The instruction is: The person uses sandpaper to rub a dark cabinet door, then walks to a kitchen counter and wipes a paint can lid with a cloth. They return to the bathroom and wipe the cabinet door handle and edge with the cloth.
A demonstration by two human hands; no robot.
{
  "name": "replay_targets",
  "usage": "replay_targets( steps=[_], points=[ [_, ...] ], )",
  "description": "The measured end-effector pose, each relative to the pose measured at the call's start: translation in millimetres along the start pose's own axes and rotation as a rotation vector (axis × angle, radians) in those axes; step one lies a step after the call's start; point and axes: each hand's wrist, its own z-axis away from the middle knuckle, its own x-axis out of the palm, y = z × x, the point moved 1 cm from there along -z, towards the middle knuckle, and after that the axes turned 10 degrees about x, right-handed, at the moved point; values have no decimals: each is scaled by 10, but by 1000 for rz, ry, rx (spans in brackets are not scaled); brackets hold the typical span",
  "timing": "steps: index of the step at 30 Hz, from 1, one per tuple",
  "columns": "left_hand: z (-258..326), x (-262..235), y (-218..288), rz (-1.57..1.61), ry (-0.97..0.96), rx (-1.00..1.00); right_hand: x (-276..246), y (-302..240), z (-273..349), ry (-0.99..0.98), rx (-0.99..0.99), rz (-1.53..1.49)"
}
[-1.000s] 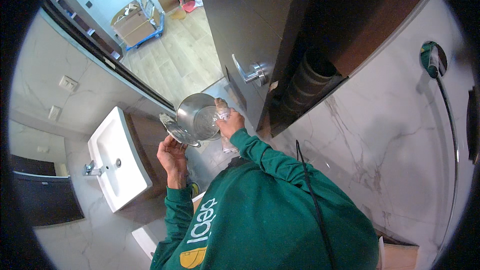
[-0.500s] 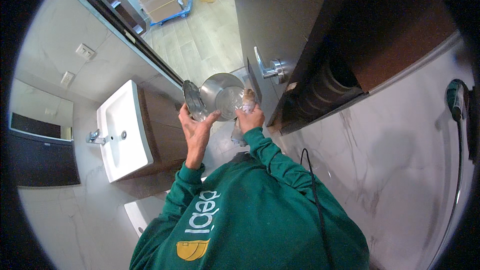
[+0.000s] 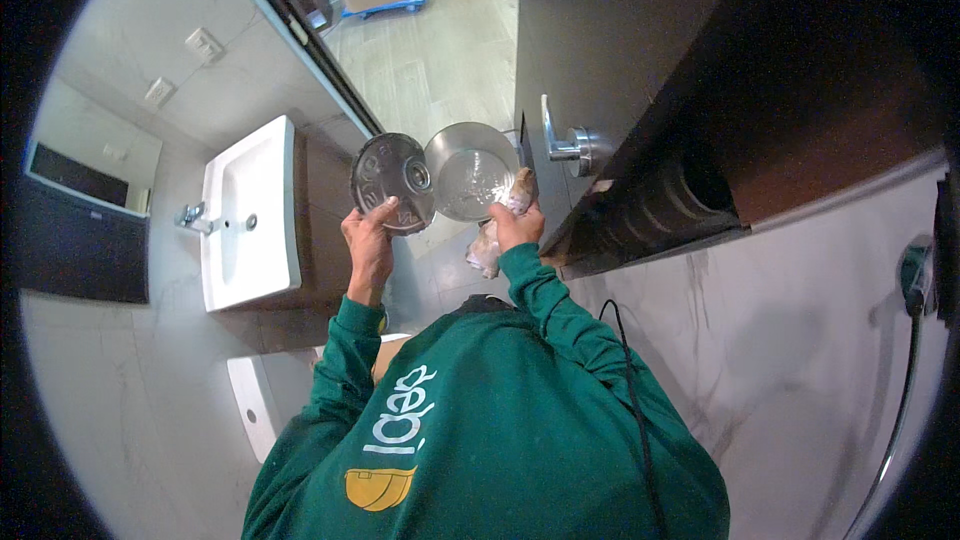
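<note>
- Between the door [image 3: 610,30] and the washbasin [image 3: 262,265], an open metal pail [image 3: 465,175] is hanging mid-air, mouth facing up at the wearer, long axis running downward and away.
- Alongside, its apparent round lid [image 3: 388,175] is tilting, broad embossed face upward: a disc, no long axis.
- The left hand [image 3: 368,248] is pinching the lid's lower edge; the right hand's [image 3: 517,228] fingers are closing on the pail's rim and a crumpled wad [image 3: 485,250].
- Holding both pieces apart seems the current step, calling for steady grips.
</note>
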Motion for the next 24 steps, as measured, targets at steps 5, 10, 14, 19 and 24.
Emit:
replay_targets(
  steps=[5,10,14,19,24],
  points=[
    [111,87,-70,-173,-14,258,74,92,80,-28,0,93],
    [46,2,49,-516,-45,620,75,45,1,-419,275,174],
    [-33,-104,269,-687,-62,965,-150,-348,-13,-673,360,110],
    [-58,-152,534,-721,-108,1035,-221,-773,-76,-913,455,-133],
    [-72,-257,860,-858,-107,1175,-126,-605,-106,-964,758,-326]
  ],
)
